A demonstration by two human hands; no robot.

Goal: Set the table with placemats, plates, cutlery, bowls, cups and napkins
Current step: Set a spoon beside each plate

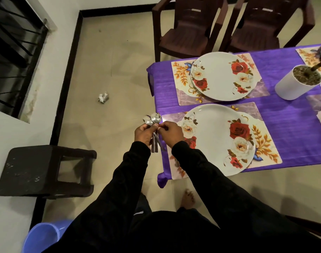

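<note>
I see my left hand [144, 133] wrapped around a bundle of shiny steel spoons [153, 121], bowls up, handles hanging below the fist. My right hand [169, 131] pinches one of them near the neck, fingers curled. Both hands hover just off the corner of the purple-clothed counter [284, 114]. Beside them a white round plate with red roses [215, 138] sits on a floral placemat [265, 148]; a second matching plate [220, 76] lies beyond it on its own mat.
</note>
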